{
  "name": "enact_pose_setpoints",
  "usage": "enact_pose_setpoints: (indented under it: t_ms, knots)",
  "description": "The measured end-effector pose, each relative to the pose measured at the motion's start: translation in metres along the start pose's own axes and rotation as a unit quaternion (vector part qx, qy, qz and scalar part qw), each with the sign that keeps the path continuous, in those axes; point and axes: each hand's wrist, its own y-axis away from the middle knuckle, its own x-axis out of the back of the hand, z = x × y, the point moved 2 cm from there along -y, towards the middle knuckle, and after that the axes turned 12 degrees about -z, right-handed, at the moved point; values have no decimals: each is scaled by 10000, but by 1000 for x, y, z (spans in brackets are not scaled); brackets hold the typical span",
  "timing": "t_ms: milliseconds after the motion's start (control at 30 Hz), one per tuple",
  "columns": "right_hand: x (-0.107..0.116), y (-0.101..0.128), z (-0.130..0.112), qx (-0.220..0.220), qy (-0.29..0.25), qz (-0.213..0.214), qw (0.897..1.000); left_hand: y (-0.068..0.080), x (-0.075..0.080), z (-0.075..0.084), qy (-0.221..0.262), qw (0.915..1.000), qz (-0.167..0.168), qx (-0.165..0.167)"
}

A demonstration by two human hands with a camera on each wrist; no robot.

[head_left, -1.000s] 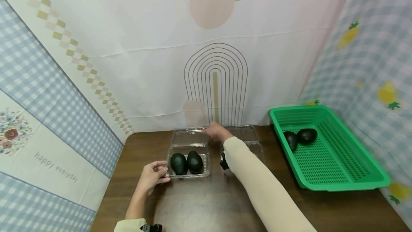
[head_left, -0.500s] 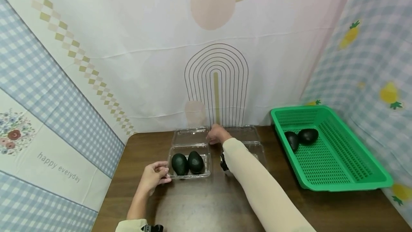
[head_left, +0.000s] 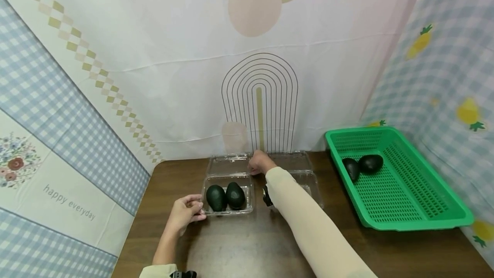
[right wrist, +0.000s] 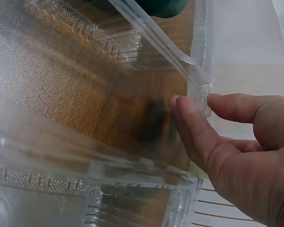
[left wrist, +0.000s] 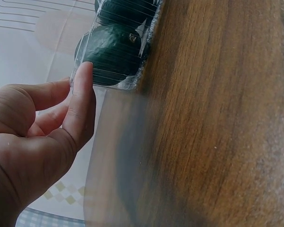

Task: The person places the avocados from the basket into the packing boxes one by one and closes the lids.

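The clear clamshell box (head_left: 227,196) sits mid-bench (head_left: 239,248), its two dark avocados (head_left: 225,196) lying side by side with long axes toward twelve o'clock. Its open lid (head_left: 227,165) folds back at twelve o'clock from the tray. The right hand (head_left: 259,163) is at the lid's three o'clock corner, its grip narrow, fingertip and thumb pinching the lid's edge (right wrist: 199,90). The left hand (head_left: 185,213) is at nine o'clock of the tray, fingers (left wrist: 80,104) loosely curled, touching its near-left corner. A second clamshell (head_left: 305,175) lies at three o'clock, a green basket (head_left: 401,222) beyond.
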Motion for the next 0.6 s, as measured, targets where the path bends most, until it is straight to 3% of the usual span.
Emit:
enact_pose_setpoints:
  t_ms: [267, 600]
  knots:
    - [2, 3, 1, 126, -169, -32, 9998, 0, -3, -3, 29, 10000, -20, -67]
    - [8, -1, -2, 313, -1058, -230, 9936, 0, 0, -1, 4, 10000, -18, -63]
